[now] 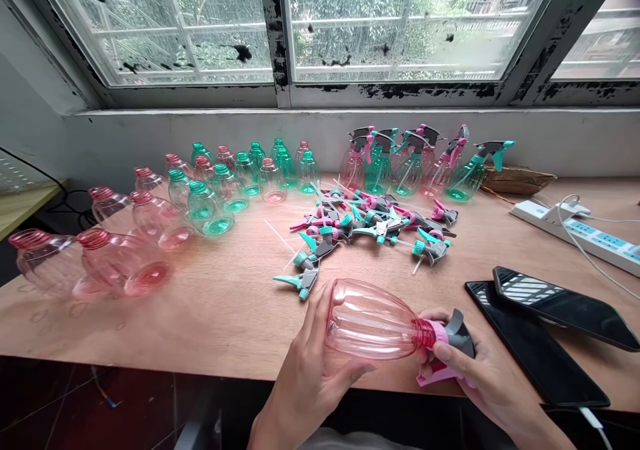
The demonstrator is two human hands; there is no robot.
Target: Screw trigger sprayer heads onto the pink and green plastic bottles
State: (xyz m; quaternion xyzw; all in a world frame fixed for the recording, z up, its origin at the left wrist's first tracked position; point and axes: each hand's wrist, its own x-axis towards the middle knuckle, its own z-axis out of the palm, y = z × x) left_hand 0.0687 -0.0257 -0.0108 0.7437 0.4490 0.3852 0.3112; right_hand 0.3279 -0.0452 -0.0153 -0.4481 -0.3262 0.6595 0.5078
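Working remotely, I could drop the bottle (pixel 373 320) if the left hand (pixel 313 363), loosely cupped round its base, slips on the smooth wall; a skewed collar might cross-thread where the right hand's (pixel 483 377) fingers pinch the sprayer (pixel 459 333). The bottle lies sideways above the table's (pixel 225 330) front edge, clear pink, fluted lengthwise (thin-walled, I'd guess).

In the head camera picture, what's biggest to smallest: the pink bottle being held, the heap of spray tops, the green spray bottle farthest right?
Largest to smallest:
1. heap of spray tops
2. held pink bottle
3. green spray bottle
The held pink bottle is nearer the camera, so real sizes are unsure.
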